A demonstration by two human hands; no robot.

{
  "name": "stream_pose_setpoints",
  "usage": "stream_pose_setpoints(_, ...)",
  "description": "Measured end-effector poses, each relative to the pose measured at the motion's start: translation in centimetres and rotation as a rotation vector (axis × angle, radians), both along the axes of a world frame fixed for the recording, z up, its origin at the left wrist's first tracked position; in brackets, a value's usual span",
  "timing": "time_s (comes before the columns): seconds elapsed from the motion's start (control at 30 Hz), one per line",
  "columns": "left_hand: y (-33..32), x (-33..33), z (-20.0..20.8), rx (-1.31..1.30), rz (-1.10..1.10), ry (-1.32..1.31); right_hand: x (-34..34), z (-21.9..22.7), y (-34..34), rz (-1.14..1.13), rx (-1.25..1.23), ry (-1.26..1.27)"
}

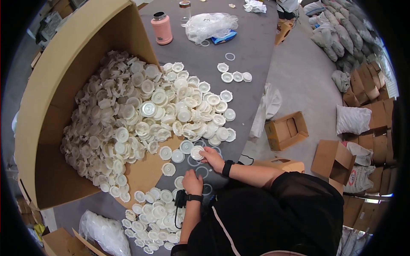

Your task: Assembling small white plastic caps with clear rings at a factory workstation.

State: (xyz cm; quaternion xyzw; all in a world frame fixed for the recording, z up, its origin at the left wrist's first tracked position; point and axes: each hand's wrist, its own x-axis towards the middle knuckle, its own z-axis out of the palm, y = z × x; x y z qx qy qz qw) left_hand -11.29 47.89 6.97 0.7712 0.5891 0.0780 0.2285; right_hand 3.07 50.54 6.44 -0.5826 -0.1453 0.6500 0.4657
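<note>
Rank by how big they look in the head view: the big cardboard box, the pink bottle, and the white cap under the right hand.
1. Cardboard box, by far the largest.
2. Pink bottle, though it lies farther from the camera.
3. White cap at the right hand.

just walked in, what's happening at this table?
A person is working through a big heap of white plastic caps spilling from a tipped cardboard box onto a grey table. The right hand rests on a cap at the heap's near edge. The left hand sits by thin clear rings lying on the table. A second pile of caps lies at the person's left. A pink bottle and a plastic bag stand at the far end.
</note>
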Motion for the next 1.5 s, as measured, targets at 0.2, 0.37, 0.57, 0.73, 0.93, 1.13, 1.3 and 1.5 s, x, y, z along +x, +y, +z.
stream_pose_setpoints(0.2, -0.2, 0.6, -1.0, -0.022, 0.079, 0.002, 0.4, 0.5, -1.7, -0.078, -0.023, 0.136)
stream_pose_setpoints(0.37, -0.8, -0.9, 0.0, -0.016, 0.216, -0.431, 0.2, 1.4, -2.8, -0.064, 0.032, 0.199)
stream_pose_setpoints(0.57, -1.2, -1.4, 4.3, -0.604, 0.689, -1.36, 0.3, 1.6, -3.9, -0.054, 0.056, 0.267)
stream_pose_setpoints(0.73, -2.0, 0.0, 6.1, -0.669, 0.642, -1.429, -0.8, 2.8, -5.2, -0.034, 0.051, 0.433)
stream_pose_setpoints(0.93, -2.9, 0.2, 5.9, -0.512, 0.717, -1.416, -1.3, 4.6, -5.9, 0.037, 0.041, 0.645)
stream_pose_setpoints(1.13, -3.5, 0.0, 4.7, -0.367, 0.729, -1.451, -1.7, 6.4, -6.3, 0.033, 0.078, 0.679)
stream_pose_setpoints(1.3, -4.0, 0.1, 5.3, -0.379, 0.781, -1.565, -1.9, 5.1, -6.7, 0.043, 0.125, 0.601)
stream_pose_setpoints(1.5, -4.2, 0.2, 6.5, -0.603, 0.879, -1.755, -2.4, 5.8, -6.9, -0.033, 0.168, 0.503)
